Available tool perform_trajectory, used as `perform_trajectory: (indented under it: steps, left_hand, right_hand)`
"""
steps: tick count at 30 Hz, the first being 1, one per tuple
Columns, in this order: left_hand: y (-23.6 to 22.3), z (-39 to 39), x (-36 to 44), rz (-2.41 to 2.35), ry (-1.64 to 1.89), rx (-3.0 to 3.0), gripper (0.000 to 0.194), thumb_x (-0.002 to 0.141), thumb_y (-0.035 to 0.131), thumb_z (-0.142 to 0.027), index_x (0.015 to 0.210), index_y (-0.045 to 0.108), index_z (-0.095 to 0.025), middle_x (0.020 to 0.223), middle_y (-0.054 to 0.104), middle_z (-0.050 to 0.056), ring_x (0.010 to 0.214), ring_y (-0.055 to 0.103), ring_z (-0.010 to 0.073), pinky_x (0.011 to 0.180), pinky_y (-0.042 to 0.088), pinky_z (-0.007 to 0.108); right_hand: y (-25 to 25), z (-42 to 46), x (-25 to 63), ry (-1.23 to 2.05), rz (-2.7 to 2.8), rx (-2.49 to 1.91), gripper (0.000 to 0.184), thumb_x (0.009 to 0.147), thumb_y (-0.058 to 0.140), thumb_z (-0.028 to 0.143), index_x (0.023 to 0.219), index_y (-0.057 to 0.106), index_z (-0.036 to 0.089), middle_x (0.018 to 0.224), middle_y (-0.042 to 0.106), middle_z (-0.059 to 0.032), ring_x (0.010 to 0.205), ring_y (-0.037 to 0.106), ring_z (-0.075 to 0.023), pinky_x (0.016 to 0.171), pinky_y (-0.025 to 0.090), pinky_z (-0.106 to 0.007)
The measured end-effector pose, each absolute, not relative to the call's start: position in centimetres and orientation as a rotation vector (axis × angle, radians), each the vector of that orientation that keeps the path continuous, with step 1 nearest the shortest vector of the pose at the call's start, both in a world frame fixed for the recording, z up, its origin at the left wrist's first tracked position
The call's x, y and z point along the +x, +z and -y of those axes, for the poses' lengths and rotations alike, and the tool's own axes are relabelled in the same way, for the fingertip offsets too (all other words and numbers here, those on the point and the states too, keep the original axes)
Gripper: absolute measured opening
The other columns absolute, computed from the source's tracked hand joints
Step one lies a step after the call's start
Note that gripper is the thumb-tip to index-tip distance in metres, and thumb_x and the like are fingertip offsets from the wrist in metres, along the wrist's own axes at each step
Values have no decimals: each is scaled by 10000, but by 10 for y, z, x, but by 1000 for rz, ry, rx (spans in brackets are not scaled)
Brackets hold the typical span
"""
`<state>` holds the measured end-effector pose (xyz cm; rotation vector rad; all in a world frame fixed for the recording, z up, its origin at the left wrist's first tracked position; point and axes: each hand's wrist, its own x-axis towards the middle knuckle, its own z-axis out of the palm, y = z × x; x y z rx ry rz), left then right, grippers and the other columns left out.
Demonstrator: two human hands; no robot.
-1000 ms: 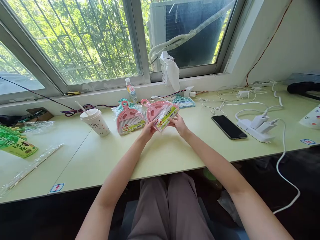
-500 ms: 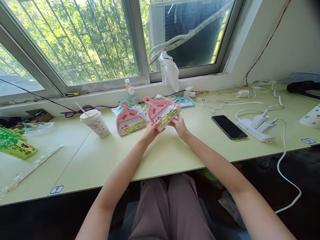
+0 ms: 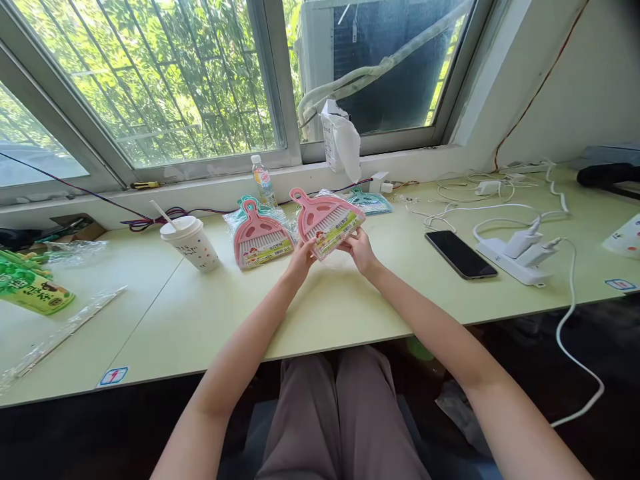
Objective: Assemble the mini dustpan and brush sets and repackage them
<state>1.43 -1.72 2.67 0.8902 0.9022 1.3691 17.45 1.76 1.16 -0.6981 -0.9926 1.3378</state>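
Both my hands hold a pink mini dustpan and brush set in clear wrap, tilted with its handle up and to the left. My left hand is closed on its lower left corner, and my right hand grips its lower right side; some fingers are hidden behind it. To the left, a second pink dustpan and brush set lies on the table, with a teal one partly hidden under it. Behind the held set, another teal set lies near the wall.
A white lidded cup with a straw stands left, a plastic bottle behind. A phone, power strip and white cables are right. A green snack bag and a long plastic-wrapped stick lie far left. The table edge is close.
The held pink set is turned slightly, its printed label now less covered by my left fingers. The view has shifted a little; other things stay in place.
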Motion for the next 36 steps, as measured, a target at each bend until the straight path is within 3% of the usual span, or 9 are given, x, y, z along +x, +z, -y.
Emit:
perform_trajectory:
  steps: [12, 22, 28, 36]
  left_hand:
    - [23, 17, 15, -1010, 1397, 882, 414, 722, 723, -214, 1113, 588, -210, 1150, 706, 60, 1038, 671, 199, 839, 579, 326]
    - [26, 18, 16, -1059, 1422, 805, 355, 770, 641, -139, 1119, 597, -190, 1144, 716, 62, 995, 678, 181, 743, 574, 261]
    - [25, 17, 14, -1039, 1401, 864, 438, 747, 705, -192, 1169, 586, -205, 1164, 706, 69, 1029, 676, 206, 814, 592, 325]
    - [25, 22, 18, -1070, 1353, 1026, 462, 805, 687, -288, 1233, 525, -225, 1214, 680, 85, 955, 712, 231, 814, 604, 386]
  right_hand:
    - [13, -19, 174, 1327, 1022, -769, 383, 743, 714, 316, 1048, 490, 258, 929, 708, -6, 781, 718, -185, 834, 628, -416]
    - [17, -18, 178, 1418, 1090, -740, 406, 751, 691, 307, 1104, 495, 266, 1011, 720, 3, 801, 730, -159, 868, 629, -400]
    - [17, -15, 179, 1383, 1114, -756, 527, 684, 765, 246, 1128, 483, 265, 986, 725, -3, 863, 726, -185, 906, 618, -451]
    - [12, -20, 179, 1345, 1063, -793, 473, 678, 771, 246, 1072, 508, 246, 985, 716, -22, 850, 722, -189, 874, 634, -434]
